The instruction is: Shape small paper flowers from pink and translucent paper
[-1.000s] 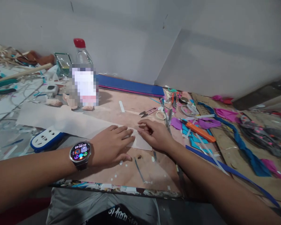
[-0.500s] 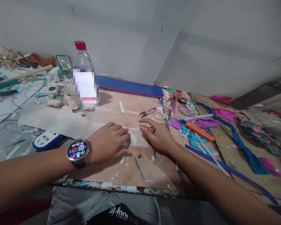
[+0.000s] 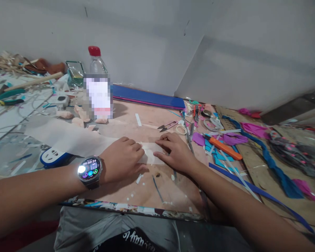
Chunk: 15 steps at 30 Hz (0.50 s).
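Observation:
A long whitish strip (image 3: 68,134), thin like paper or fabric, runs across the table from the far left to between my hands. My left hand (image 3: 123,154), with a smartwatch on its wrist, lies palm down over the strip, fingers lightly bent, thumb stretched out near the strip's lower edge. At the strip's right end is my right hand (image 3: 174,150), its thumb apart from the fingers, which reach the strip's upper edge. The strip's end under the right hand is hidden.
Behind stand a red-capped bottle (image 3: 96,63) and a blurred bright screen (image 3: 99,96). Thread snips (image 3: 168,125) and a tape roll (image 3: 181,130) lie beyond my right hand. An orange cutter (image 3: 225,147) rests among scraps at right. A blue-white power strip (image 3: 54,157) sits left.
My right thumb and fingers have spread slightly, now over the strip's right end. My left fingers have drawn closer together. The whole view has shifted a little.

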Each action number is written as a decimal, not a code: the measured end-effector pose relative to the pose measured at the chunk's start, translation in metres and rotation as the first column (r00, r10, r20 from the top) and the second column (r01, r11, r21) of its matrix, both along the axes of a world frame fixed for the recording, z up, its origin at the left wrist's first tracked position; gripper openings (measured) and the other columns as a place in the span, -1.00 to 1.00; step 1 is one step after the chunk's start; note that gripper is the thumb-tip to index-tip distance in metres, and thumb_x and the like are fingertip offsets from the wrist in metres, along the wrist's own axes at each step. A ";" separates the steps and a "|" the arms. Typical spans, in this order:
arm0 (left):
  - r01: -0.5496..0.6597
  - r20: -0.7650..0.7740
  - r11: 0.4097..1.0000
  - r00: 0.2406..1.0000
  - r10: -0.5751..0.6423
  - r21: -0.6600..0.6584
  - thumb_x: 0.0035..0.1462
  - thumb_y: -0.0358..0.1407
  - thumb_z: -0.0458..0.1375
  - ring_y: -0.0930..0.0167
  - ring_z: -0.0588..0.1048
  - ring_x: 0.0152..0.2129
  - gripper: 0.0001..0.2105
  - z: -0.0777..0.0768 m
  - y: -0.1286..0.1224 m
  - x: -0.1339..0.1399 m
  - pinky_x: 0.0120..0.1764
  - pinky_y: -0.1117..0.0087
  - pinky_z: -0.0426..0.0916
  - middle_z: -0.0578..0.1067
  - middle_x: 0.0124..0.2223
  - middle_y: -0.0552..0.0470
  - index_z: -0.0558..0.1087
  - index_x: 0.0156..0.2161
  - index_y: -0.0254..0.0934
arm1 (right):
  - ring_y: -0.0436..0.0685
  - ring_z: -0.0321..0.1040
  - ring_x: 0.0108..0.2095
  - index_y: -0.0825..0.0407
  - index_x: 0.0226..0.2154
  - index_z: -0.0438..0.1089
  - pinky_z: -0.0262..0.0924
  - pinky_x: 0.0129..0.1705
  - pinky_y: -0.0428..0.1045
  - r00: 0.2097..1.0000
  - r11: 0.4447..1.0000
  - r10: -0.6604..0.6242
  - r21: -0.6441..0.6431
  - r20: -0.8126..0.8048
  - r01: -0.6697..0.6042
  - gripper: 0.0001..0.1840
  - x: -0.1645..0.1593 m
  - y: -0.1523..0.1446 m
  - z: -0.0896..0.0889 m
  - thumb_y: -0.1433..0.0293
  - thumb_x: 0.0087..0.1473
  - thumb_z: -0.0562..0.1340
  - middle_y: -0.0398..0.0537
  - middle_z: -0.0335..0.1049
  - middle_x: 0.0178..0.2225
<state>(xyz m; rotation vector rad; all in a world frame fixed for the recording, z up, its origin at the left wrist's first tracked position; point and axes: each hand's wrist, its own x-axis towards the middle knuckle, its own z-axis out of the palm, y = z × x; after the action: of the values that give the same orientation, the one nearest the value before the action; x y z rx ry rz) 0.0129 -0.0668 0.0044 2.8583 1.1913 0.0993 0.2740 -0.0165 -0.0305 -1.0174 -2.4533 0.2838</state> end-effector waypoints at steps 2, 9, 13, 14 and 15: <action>0.002 -0.007 1.000 1.000 -0.002 -0.003 0.41 0.05 0.11 0.15 0.57 -0.15 -0.57 0.001 -0.001 0.001 -0.07 0.11 0.38 0.63 -0.14 -0.15 0.55 -0.14 -0.32 | 0.30 0.42 -0.08 0.01 -0.13 0.62 0.36 0.00 0.24 1.000 1.000 0.019 -0.010 -0.007 -0.019 -0.76 -0.001 0.000 -0.001 0.23 0.19 0.44 0.10 0.52 -0.12; 0.035 0.052 0.999 0.998 -0.035 0.001 0.34 -0.01 0.24 0.15 0.54 -0.09 -0.62 0.001 -0.004 0.004 -0.07 0.12 0.38 0.57 -0.01 -0.10 0.47 0.08 -0.24 | 0.16 0.42 -0.26 0.03 -0.15 0.55 0.29 -0.12 0.09 0.995 0.997 0.048 -0.058 -0.089 -0.054 -0.84 -0.005 -0.005 0.004 0.33 0.35 0.26 -0.02 0.54 -0.31; 0.065 0.055 0.998 0.996 -0.066 0.018 0.33 0.03 0.23 0.17 0.53 -0.11 -0.63 -0.004 -0.004 0.003 -0.10 0.13 0.37 0.56 0.00 -0.08 0.49 0.03 -0.20 | 0.07 0.37 -0.41 -0.01 0.07 0.50 0.25 -0.27 -0.01 0.994 0.984 -0.048 -0.173 -0.096 0.031 -0.70 -0.005 -0.010 0.006 0.33 0.31 0.28 -0.16 0.41 -0.43; 0.072 0.050 0.997 0.996 -0.074 0.028 0.33 0.04 0.23 0.17 0.52 -0.10 -0.63 -0.006 -0.004 0.002 -0.11 0.13 0.37 0.56 0.00 -0.08 0.50 0.02 -0.20 | 0.06 0.35 -0.44 -0.01 0.08 0.49 0.24 -0.29 -0.03 0.993 0.981 -0.057 -0.192 -0.106 0.036 -0.67 -0.005 -0.010 0.005 0.34 0.28 0.30 -0.19 0.39 -0.44; 0.079 0.046 0.996 0.996 -0.080 0.038 0.32 0.04 0.24 0.16 0.52 -0.10 -0.63 -0.007 -0.004 0.002 -0.12 0.13 0.37 0.57 -0.01 -0.08 0.51 0.01 -0.20 | 0.05 0.35 -0.45 -0.01 0.09 0.49 0.24 -0.31 -0.03 0.991 0.978 -0.064 -0.205 -0.119 0.039 -0.66 -0.004 -0.010 0.004 0.35 0.26 0.31 -0.20 0.38 -0.44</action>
<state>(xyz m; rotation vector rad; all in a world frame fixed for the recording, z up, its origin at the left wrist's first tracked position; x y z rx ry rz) 0.0150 -0.0706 -0.0029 2.9126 1.0767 0.1864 0.2695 -0.0264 -0.0265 -1.1094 -2.3170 0.5720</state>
